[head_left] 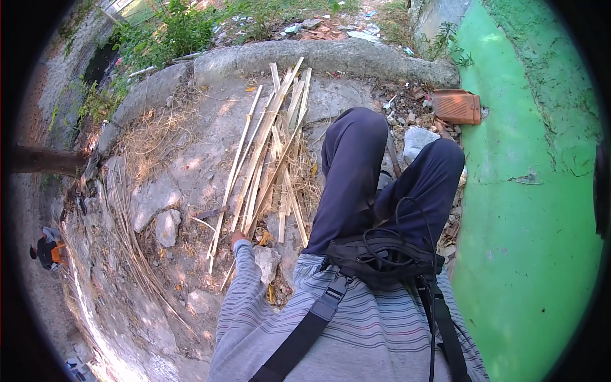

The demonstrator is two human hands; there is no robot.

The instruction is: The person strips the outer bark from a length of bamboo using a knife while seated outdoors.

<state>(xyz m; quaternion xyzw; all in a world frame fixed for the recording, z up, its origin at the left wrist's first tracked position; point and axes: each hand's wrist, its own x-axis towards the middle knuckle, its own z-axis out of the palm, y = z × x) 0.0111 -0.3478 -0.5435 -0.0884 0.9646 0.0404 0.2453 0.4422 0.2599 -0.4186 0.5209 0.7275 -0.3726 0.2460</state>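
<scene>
A loose pile of pale split bamboo strips [258,156] lies on the ground left of my bent knees, mostly lengthwise away from me, with some crossing. My left hand [238,237] is at the near end of the pile, small in the picture, its fingers closed around the end of a strip. Just left of the pile lies a dark, narrow, blade-like tool [213,212], touching the strips. My right hand is out of sight.
Longer thin strips [127,235] lie farther left, near a grey stone [167,227] and dry shavings [156,143]. A low concrete kerb [318,60] runs across the far side. On the right stand a green wall [528,242] and an orange hollow brick [456,107]. A person [49,249] is at far left.
</scene>
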